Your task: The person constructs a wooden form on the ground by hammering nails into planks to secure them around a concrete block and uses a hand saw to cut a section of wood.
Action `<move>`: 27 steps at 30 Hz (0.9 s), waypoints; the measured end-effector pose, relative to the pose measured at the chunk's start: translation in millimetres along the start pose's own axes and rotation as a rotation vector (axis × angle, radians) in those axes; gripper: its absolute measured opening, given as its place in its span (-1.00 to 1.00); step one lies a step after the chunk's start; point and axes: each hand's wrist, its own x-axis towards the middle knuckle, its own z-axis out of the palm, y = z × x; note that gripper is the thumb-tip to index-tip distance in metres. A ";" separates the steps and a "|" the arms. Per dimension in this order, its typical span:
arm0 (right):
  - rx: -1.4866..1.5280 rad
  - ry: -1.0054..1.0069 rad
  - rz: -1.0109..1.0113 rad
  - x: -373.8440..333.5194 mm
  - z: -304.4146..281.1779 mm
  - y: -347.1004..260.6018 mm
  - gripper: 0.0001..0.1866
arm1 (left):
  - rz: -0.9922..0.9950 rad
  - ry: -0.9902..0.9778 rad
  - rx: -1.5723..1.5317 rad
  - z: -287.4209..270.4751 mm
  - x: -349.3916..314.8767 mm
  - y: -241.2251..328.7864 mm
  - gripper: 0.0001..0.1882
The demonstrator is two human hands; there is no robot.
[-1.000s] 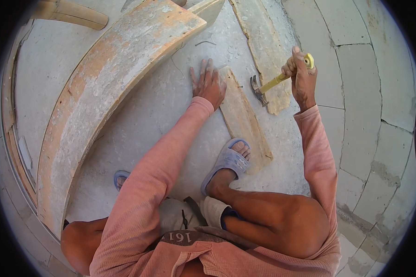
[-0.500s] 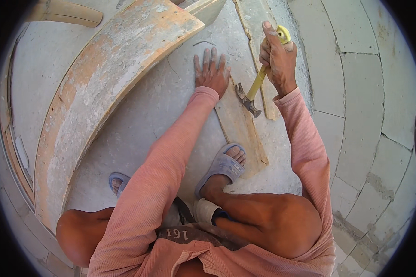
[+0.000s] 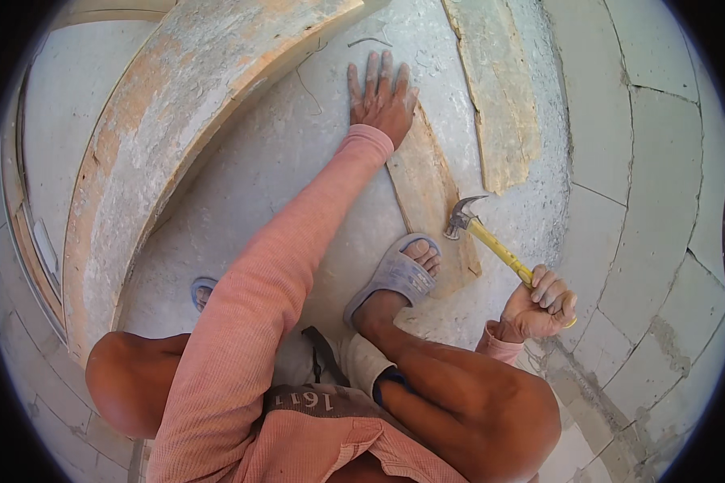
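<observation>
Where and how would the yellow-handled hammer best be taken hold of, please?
Probably by the end of its yellow handle, from the lower right, where the right hand grips it: the slim handle slants that way, with the clawed metal head at the opposite, upper-left end.

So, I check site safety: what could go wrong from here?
The metal claw hammer with a yellow handle, gripped in the right hand, shows close to the bare toes in the right foot's blue-grey open-toed sandal; a stray swing might hit them.

The ungloved left hand lies at the far end of the narrow, rough-edged wooden board, so it might get scraped if the board shifts.
</observation>
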 end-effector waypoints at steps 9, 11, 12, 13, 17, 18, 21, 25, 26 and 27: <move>0.078 -0.004 0.148 51.0 -11.7 -5.0 -0.45 | 0.424 -0.023 -0.616 -41.9 -80.6 34.8 -0.62; 0.116 0.071 0.183 66.7 -22.1 -28.7 -0.44 | 0.418 -0.029 -0.602 -41.8 -98.7 36.7 -0.75; 0.007 0.156 0.120 72.2 -27.9 -45.6 -0.43 | 0.424 -0.034 -0.604 -39.5 -106.0 43.9 -0.75; -0.102 0.241 0.050 75.4 -34.7 -57.6 -0.42 | 0.424 -0.067 -0.619 -36.6 -109.8 57.5 -0.80; -0.374 0.237 -0.019 68.0 -61.4 -36.9 -0.48 | 0.523 -0.200 -0.435 -26.0 -128.3 109.5 -0.73; -0.433 0.220 -0.017 61.3 -74.4 -27.1 -0.50 | 0.507 -0.356 -0.356 -18.2 -135.2 127.4 -0.64; -0.464 0.186 0.033 38.3 -96.1 -32.6 -0.56 | 0.552 -0.484 -0.162 10.6 -142.9 177.2 -0.74; -0.898 0.060 0.169 10.7 -145.7 -93.8 -0.62 | 0.646 -0.829 -0.126 -16.6 -117.6 194.2 -0.72; -0.896 0.035 0.451 9.4 -164.4 -114.7 -0.62 | 0.611 -0.845 -0.150 -8.0 -119.7 194.7 -0.71; -0.873 0.032 0.595 1.1 -180.5 -120.9 -0.60 | 0.590 -0.865 -0.164 0.6 -123.7 196.1 -0.69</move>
